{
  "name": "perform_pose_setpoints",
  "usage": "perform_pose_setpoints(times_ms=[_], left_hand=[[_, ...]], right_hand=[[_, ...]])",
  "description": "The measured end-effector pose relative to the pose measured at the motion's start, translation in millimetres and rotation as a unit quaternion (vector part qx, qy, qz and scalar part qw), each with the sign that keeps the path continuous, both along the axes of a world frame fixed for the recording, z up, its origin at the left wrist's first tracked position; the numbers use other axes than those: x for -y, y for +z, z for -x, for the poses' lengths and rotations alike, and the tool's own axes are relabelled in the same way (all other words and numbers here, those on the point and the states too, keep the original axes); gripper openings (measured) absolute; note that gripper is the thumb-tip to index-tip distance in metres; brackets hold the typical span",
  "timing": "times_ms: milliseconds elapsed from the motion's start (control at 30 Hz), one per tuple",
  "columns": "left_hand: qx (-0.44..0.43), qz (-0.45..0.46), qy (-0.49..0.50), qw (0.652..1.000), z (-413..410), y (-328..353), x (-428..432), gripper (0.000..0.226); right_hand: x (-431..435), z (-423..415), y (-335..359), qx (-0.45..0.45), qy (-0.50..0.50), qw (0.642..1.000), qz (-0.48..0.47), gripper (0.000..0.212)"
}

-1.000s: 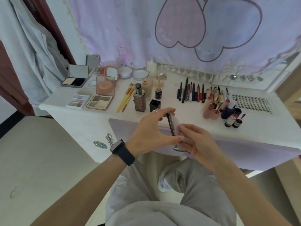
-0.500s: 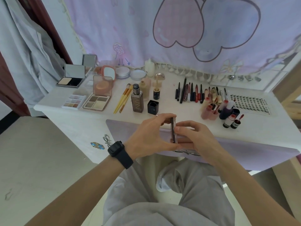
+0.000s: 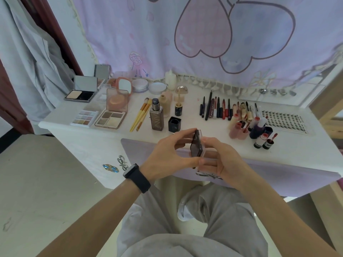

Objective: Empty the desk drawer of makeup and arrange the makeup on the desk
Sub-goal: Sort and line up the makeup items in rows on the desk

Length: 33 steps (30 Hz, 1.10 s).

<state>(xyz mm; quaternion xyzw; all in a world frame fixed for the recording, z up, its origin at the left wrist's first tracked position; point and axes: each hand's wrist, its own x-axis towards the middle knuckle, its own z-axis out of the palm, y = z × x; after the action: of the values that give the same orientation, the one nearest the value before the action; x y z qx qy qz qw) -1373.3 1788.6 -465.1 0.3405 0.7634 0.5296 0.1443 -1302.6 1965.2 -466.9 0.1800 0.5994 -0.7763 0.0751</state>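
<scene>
Fingers of the left hand pinch the left face and top of a small dark compact, while the right hand closes on its pale right side from below; both are clamped on it, none spread free. The compact hangs in the air just in front of the table's near edge, above the purple drawer front, and touches neither.

It stands on edge: its long axis runs roughly up and down, tilted a little, with the thin edge toward the camera and the flat faces turned left and right.

Risk, as I judge it: the case seems to be gripped only by its narrow sides, so a slip while prying or turning it could drop it to the floor. Setting it down near the middle also risks knocking the black square cap or the foundation bottle close behind.
</scene>
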Motion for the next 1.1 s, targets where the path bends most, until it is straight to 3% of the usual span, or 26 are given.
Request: perform_pose_setpoints(times_ms=[100, 233, 333, 433, 600, 767, 967, 1100], left_hand=[[0.080, -0.024, 0.016, 0.996, 8.5, 3.2, 1.3, 0.067], [0.222, -0.069, 0.059, 0.971, 13.4, 9.1, -1.5, 0.052], [0.261, -0.066, 0.022, 0.963, 9.6, 12.7, -6.5, 0.027], [0.287, -0.061, -0.002, 0.956, 6.3, 15.3, -9.0, 0.021], [0.331, -0.068, -0.035, 0.941, 6.5, 15.4, -7.7, 0.024], [0.382, -0.160, -0.010, 0.910, 7.9, 9.4, -13.3, 0.029], [0.396, -0.204, 0.001, 0.895, 10.9, 1.9, -21.6, 0.034], [0.444, -0.199, 0.019, 0.873, 13.8, 2.5, -25.6, 0.038]], right_hand=[[-3.5, -0.5, 2.3, 0.009, 0.030, 0.999, -0.036, 0.057], [-9.2, -5.8, 3.1, -0.084, 0.040, 0.984, -0.152, 0.038], [-9.9, -7.6, 6.9, -0.099, 0.068, 0.974, -0.193, 0.039], [-12.8, -5.6, 7.8, -0.096, 0.061, 0.979, -0.170, 0.037], [-18.1, -6.4, 7.9, -0.113, 0.061, 0.982, -0.137, 0.045], [-12.3, -0.7, 9.5, -0.129, 0.027, 0.983, -0.125, 0.040], [-12.6, 5.5, 9.2, -0.122, 0.002, 0.983, -0.134, 0.033], [-24.2, 4.0, 10.4, -0.115, 0.071, 0.972, -0.193, 0.049]])
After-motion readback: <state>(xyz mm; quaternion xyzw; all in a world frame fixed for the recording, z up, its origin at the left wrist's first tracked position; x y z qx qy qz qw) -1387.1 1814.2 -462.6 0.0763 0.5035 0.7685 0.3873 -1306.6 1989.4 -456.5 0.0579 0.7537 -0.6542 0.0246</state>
